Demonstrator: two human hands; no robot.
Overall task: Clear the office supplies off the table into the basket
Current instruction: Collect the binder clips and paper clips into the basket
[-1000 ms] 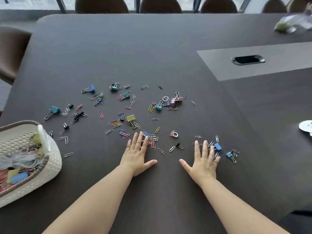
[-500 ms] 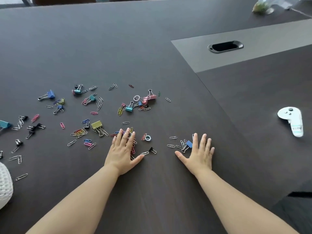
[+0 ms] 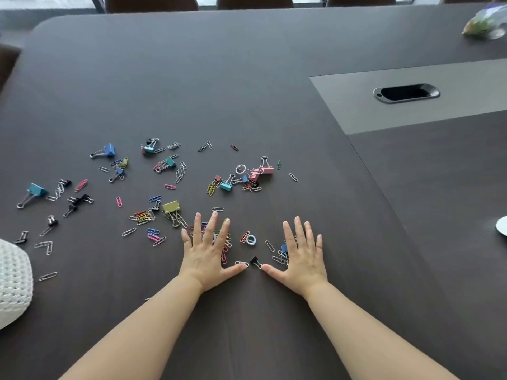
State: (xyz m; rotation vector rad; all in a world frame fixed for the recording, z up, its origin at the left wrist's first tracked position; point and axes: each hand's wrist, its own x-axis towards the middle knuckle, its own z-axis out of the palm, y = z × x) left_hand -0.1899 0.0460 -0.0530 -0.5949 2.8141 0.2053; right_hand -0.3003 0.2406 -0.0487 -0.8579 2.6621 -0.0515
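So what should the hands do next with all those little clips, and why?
Probably slide both flat hands together to bunch the clips into one pile. The left hand and right hand lie open on the dark table, thumbs nearly meeting, with coloured paper clips and a small black binder clip between them. The white woven basket sits far left.

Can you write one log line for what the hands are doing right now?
left hand: flat on paper clips | right hand: flat | basket: left edge

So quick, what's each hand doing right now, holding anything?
Left hand: open, flat on the table, fingers spread over loose paper clips, gripping nothing.
Right hand: open, flat, fingers spread beside a blue binder clip, gripping nothing.
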